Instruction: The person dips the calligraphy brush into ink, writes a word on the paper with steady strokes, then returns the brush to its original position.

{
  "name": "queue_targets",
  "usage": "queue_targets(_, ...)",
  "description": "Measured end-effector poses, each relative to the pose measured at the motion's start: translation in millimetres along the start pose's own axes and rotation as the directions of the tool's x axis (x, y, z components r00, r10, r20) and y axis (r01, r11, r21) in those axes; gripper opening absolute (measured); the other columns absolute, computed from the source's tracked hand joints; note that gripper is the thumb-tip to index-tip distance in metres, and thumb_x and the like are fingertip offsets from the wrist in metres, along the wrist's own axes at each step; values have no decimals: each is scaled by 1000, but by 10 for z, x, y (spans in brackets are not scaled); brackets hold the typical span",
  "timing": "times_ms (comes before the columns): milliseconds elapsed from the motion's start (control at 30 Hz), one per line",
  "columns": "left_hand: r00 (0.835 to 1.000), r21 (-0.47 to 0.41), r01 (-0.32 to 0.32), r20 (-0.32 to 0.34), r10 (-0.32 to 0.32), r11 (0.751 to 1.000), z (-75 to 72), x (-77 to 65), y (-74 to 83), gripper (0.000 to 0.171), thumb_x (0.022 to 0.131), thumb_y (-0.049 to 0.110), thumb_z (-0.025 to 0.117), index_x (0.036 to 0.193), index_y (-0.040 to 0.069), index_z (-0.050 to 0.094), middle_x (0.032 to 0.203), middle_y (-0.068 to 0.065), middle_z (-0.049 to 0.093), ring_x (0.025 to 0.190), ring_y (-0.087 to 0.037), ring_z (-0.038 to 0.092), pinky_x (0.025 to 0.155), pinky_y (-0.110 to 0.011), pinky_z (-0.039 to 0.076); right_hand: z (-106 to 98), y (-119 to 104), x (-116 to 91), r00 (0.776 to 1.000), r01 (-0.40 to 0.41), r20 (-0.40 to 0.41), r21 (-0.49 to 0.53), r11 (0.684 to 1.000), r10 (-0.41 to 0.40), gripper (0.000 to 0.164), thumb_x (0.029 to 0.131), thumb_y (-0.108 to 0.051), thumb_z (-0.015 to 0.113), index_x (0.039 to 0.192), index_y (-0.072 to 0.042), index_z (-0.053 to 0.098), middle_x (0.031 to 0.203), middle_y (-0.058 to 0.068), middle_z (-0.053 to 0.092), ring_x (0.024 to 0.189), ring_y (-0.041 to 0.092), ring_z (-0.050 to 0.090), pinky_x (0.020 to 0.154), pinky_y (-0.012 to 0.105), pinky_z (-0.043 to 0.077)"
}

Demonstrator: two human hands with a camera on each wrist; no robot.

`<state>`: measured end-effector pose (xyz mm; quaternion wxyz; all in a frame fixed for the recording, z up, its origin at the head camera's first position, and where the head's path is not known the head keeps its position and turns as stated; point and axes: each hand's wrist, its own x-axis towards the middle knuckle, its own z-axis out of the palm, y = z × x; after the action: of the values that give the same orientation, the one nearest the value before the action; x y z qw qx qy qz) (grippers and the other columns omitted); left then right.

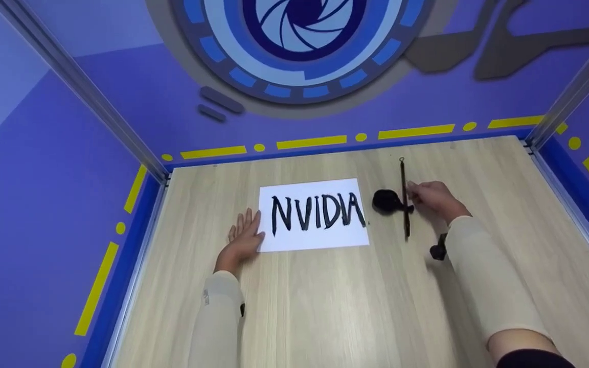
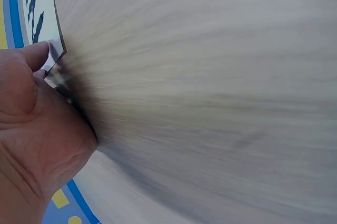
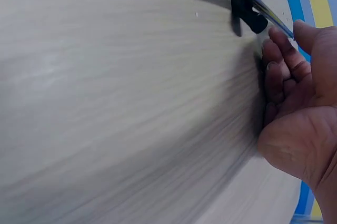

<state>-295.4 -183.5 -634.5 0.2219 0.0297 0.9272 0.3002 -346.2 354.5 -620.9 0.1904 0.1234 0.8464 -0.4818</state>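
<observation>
One pale wood-grain table [image 1: 325, 306] sits inside purple walls trimmed with yellow dashes. One white sheet [image 1: 313, 214], lettered NVIDIA in black strokes, lies flat near its middle. Left hand [image 1: 243, 237] presses the sheet's edge, fingers spread. Right hand [image 1: 435, 199] pinches one thin black brush [image 1: 405, 199] resting on a rounded black ink dish [image 1: 386, 201].

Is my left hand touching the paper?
Touching. The left wrist view shows the left hand with its thumb pressed on the paper corner.
</observation>
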Motion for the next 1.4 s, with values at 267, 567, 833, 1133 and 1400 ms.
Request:
queue_targets(267,1000,8,-7,-10,7,1000,-25,4,-32,72,113,36,36,173,16,2,181,-8,-18,167,-36,-24,134,-59,-15,38,43,72,1000,4,-7,34,999,-4,61,112,-56,44,124,-2,69,98,-11,69,98,12,60,92,29,48)
queue_targets(567,1000,-28,1,-2,-1,1000,13,54,35,74,112,34,36,173,14,0,182,-8,-17,168,-33,-24,134,-57,-15,-31,128,66,1000,-3,-9,48,999,4,59,112,-56,43,119,-4,69,97,-13,70,96,7,62,92,27,48)
queue_targets(833,1000,-22,-13,-9,13,1000,71,98,77,72,113,34,37,173,15,1,182,-7,-16,168,-33,-23,135,-57,-15,-78,179,64,1000,9,-29,37,999,-8,61,113,-56,39,120,-3,68,100,-10,69,98,9,60,92,28,47)
queue_targets(1133,998,-8,-15,-55,15,1000,174,192,61,73,113,39,37,173,17,2,182,-5,-15,168,-32,-23,134,-57,-15,-63,221,134,998,31,-55,-3,1000,-31,69,114,-58,31,126,-1,68,109,-4,71,106,12,61,102,34,47)
queue_targets(1400,991,-110,-19,-135,4,994,285,279,17,78,111,50,45,173,14,12,184,-5,-3,171,-30,-12,136,-54,-11,-151,237,-61,1000,16,-3,117,993,-16,79,112,-62,29,152,4,46,154,22,54,149,37,48,129,56,35)
